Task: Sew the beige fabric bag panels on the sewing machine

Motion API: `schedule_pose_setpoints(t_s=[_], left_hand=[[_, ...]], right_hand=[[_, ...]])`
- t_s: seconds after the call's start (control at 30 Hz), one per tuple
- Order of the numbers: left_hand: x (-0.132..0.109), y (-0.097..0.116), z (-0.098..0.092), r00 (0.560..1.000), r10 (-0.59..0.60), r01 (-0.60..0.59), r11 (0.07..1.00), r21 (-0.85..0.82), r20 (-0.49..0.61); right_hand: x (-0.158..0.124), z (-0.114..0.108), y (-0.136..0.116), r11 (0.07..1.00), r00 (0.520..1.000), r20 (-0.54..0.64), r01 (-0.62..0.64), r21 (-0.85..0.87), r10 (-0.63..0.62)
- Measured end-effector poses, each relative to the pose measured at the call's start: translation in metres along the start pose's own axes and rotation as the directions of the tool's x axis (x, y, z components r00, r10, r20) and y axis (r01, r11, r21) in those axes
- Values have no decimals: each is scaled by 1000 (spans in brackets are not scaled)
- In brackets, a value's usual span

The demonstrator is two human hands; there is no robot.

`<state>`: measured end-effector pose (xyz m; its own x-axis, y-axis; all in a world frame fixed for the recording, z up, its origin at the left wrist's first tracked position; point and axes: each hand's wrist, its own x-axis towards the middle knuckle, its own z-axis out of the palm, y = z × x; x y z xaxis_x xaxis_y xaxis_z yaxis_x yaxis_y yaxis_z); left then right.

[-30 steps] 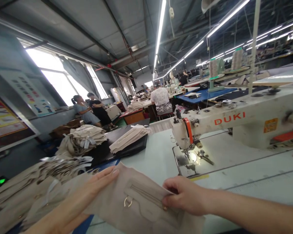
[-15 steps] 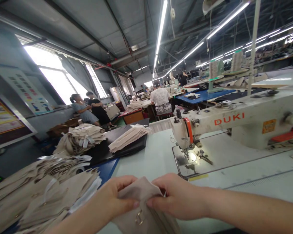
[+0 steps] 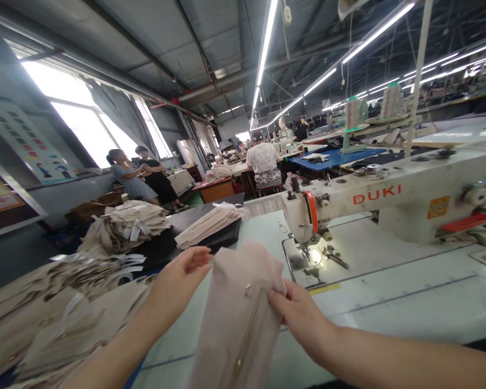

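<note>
A beige zippered fabric piece (image 3: 238,302) stands up in front of me, with a small gold ring near its upper part and a zipper with a gold pull running down it. My right hand (image 3: 297,310) pinches its right edge, thumb on the near face. Off its upper left corner is my left hand (image 3: 188,270), fingers loosely bent and apart, holding nothing. Beyond the right hand stands a white sewing machine (image 3: 405,189), its lit needle plate (image 3: 308,259) to the upper right of the piece. The lower end of the piece runs out of view.
Piles of similar beige pieces (image 3: 76,302) lie at the left, with another heap (image 3: 125,227) behind them. A stack of beige strips (image 3: 210,224) rests on a black surface. Small scissors-like snips (image 3: 335,256) lie by the needle. Other people are in the background.
The fabric piece has been raised and opened out, showing more of its zipper. My left hand has let go and moved up and left; my right hand has shifted slightly right along its edge.
</note>
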<state>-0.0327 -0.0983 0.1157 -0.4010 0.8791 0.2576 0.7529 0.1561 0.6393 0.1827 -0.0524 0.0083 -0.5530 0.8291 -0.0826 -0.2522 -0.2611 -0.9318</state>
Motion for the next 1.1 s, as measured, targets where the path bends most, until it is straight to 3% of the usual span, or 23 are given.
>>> schedule_pose_setpoints(t_s=[0.07, 0.1, 0.17, 0.27, 0.37, 0.47, 0.53, 0.57, 0.63, 0.7, 0.77, 0.83, 0.97, 1.1], left_hand=[[-5, 0, 26, 988, 148, -141, 981, 133, -48], [-11, -3, 42, 976, 216, -212, 959, 188, 0], [-28, -12, 77, 930, 307, -350, 908, 231, 201], [-51, -24, 120, 825, 320, -470, 846, 251, 466], [-59, -28, 138, 781, 265, -499, 809, 310, 566], [-56, -26, 140, 771, 249, -513, 789, 339, 586], [-53, -25, 139, 763, 271, -531, 781, 330, 587], [-51, -24, 139, 761, 274, -535, 779, 328, 588], [-49, -20, 139, 760, 263, -530, 780, 333, 594], [-49, -14, 139, 756, 248, -521, 788, 328, 605], [-50, -8, 137, 743, 246, -518, 800, 303, 622], [-51, -3, 133, 734, 230, -503, 816, 284, 639], [-54, -8, 120, 755, 188, -452, 843, 291, 629], [-57, -42, 94, 830, 232, -437, 835, 335, 507]], right_hand=[[4, 3, 8, 985, 989, -102, -88, 146, 104], [5, 3, 11, 970, 980, -121, -132, 205, 159], [5, 2, 14, 940, 963, -125, -196, 279, 237], [-2, -5, 13, 922, 949, -109, -253, 292, 295], [-15, -21, 4, 926, 940, -60, -319, 201, 336], [-29, -49, -6, 946, 947, -12, -320, 57, 322], [-34, -69, -12, 974, 977, -65, -210, -90, 204], [-34, -78, -15, 974, 991, -102, -108, -198, 89], [-32, -92, -20, 873, 973, -91, 145, -466, -211], [-26, -99, -23, 632, 906, 104, 364, -684, -409], [-18, -101, -22, 391, 854, 340, 490, -779, -395], [-10, -99, -16, 246, 828, 477, 548, -800, -294], [1, -95, -2, 122, 776, 576, 617, -777, -256], [8, -96, -3, 36, 719, 652, 678, -734, -241]])
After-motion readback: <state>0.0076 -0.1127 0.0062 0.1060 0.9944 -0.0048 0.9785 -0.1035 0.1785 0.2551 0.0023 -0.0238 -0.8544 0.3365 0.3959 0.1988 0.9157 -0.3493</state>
